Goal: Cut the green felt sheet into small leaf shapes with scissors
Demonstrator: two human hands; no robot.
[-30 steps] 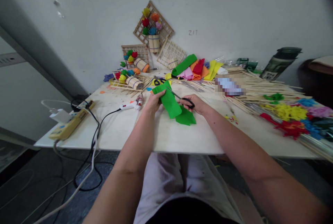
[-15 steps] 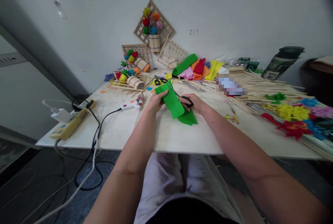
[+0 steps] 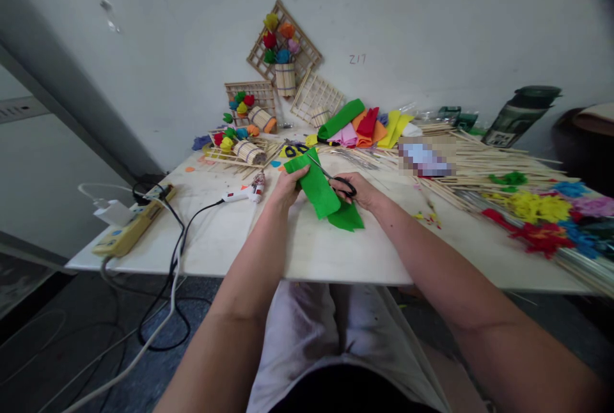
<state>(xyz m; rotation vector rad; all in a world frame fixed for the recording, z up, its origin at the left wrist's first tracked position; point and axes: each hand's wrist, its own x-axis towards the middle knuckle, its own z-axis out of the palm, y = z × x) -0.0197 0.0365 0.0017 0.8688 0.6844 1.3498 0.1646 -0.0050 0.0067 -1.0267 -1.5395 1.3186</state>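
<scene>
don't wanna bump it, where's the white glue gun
In the head view, the glue gun lies left of centre, on the table between the yellow power strip and the left hand.

A long yellow plastic power strip [image 3: 125,239] lies at the left end of the flat white tabletop [image 3: 336,259], a boxy white charger [image 3: 114,213] on top. A dark green cylindrical bottle [image 3: 515,122] is at the tabletop's far right; thin pale wooden sticks [image 3: 474,158] lie scattered across the tabletop's right half.
</scene>
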